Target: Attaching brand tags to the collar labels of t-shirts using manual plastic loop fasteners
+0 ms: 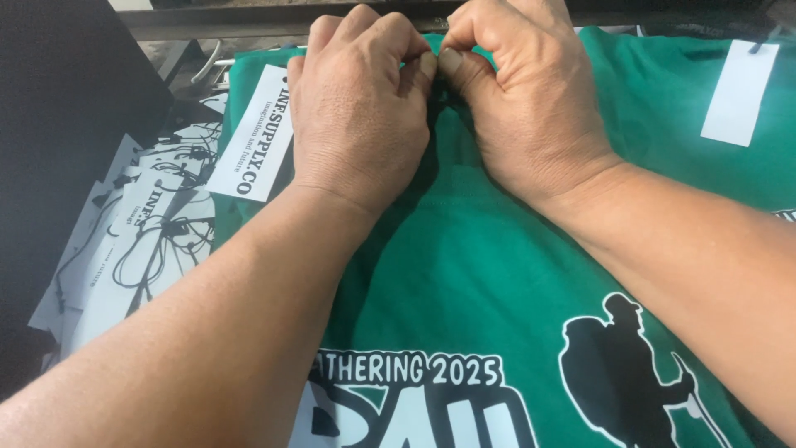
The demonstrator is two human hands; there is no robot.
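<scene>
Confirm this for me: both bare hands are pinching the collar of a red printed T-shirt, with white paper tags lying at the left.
Wrong colour. The head view shows the left hand and right hand pinching a green printed T-shirt, not red; white paper tags do lie at the left.

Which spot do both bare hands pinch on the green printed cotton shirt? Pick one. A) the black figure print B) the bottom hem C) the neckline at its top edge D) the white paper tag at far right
C: the left hand and right hand meet fingertip to fingertip at the top edge of the green shirt.
</scene>
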